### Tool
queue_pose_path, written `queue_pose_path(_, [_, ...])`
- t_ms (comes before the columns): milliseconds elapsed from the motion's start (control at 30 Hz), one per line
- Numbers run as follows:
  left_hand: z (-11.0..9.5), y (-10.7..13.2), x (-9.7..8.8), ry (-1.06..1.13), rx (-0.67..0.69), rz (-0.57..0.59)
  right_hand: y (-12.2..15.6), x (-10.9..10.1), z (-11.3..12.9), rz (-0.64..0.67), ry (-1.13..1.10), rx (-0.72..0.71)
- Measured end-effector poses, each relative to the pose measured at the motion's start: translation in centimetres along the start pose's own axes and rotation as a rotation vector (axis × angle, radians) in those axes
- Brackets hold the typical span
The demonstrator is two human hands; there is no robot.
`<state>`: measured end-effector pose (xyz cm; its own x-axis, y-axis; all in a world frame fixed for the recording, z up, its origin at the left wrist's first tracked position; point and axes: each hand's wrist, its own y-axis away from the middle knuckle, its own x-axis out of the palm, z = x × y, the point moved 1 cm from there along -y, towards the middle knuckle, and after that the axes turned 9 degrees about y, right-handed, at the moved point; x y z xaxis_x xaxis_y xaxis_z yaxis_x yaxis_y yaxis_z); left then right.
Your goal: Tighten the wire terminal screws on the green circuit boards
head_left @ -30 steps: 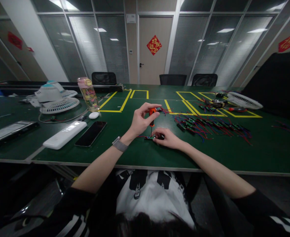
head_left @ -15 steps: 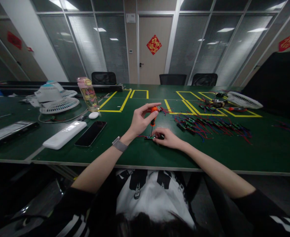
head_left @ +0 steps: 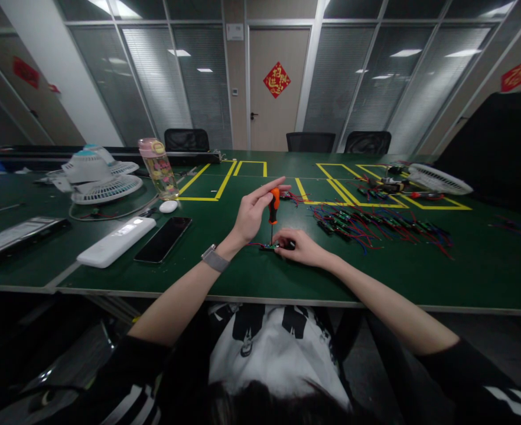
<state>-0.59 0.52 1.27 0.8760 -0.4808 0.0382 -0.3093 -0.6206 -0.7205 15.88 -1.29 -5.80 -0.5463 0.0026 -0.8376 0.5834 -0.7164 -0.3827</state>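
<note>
My left hand (head_left: 252,213) is closed around the top of an orange and black screwdriver (head_left: 273,208), with its index finger stretched out past the handle. The screwdriver stands upright, its thin shaft pointing down at a small green circuit board (head_left: 268,247) on the table. My right hand (head_left: 302,247) rests on the table and pinches the right end of that board between thumb and fingers. A red wire runs off the board's left end. Where exactly the tip meets the board is too small to tell.
Several wired circuit boards (head_left: 375,224) lie heaped to the right. On the left are a phone (head_left: 163,239), a white power bank (head_left: 116,242), a clear bottle (head_left: 159,171) and a white fan (head_left: 105,184). The table's front edge (head_left: 296,302) runs close below my arms.
The fingers of my left hand have shifted on the screwdriver's handle: the thumb has drawn back left and more of the handle shows. My right hand and the board have stayed put.
</note>
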Motion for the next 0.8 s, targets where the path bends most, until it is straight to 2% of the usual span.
queue_pose_path(367, [-0.6,0.21,0.23,-0.216,0.051,-0.087,0.0,0.17,-0.17,-0.007,-0.013,0.011])
queue_pose_path(600, [-0.12,0.02,0.0,-0.078,0.012,-0.018,0.0,0.19,-0.25,-0.017,-0.002,0.014])
queue_pose_path(800, [-0.35,0.05,0.36,-0.074,0.008,-0.016,0.0,0.29,-0.41,-0.015,-0.006,0.022])
